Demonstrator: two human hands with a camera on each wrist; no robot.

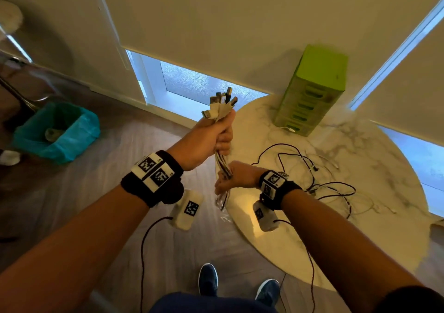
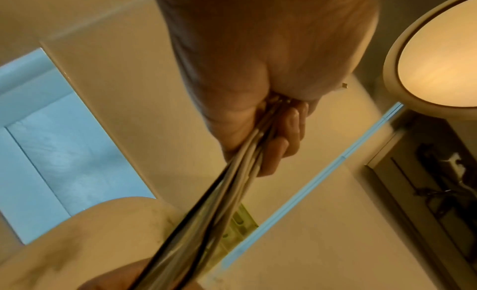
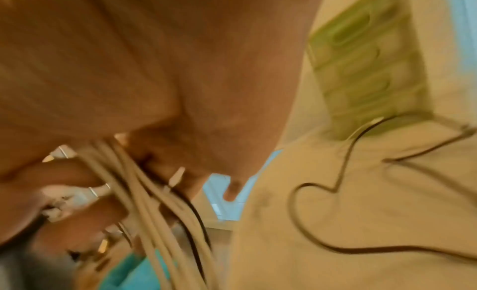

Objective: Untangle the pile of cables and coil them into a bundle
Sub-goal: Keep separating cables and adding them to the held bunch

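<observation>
White and black cables, gathered into one straight bunch, are clenched in a person's left hand, raised in front of the chest beside the round marble table. The fingers curl fully round the strands, as the left wrist view shows, and the plugs fan out above the fist, grey and white USB-style ends pointing up and away. Just below, the right hand meets the hanging strands with its palm turned up; the right wrist view is smeared, but the fingers there appear to curl round the bunch and several loose connectors, so the hold looks closed rather than spread. The tails of the bunch drop past the table edge toward the wooden floor.

More cables remain on the tabletop: thin black and white leads lying in loose, overlapping loops to the right of the hands, apart from the held bunch. Behind them a lime-green drawer unit stands upright at the back of the table against the blind, its stacked drawers all pushed in; a white lead lies at its base. On the floor to the left, a bin lined with a teal bag holds a pale object too small to identify. Both forearms wear black bands with printed markers.
</observation>
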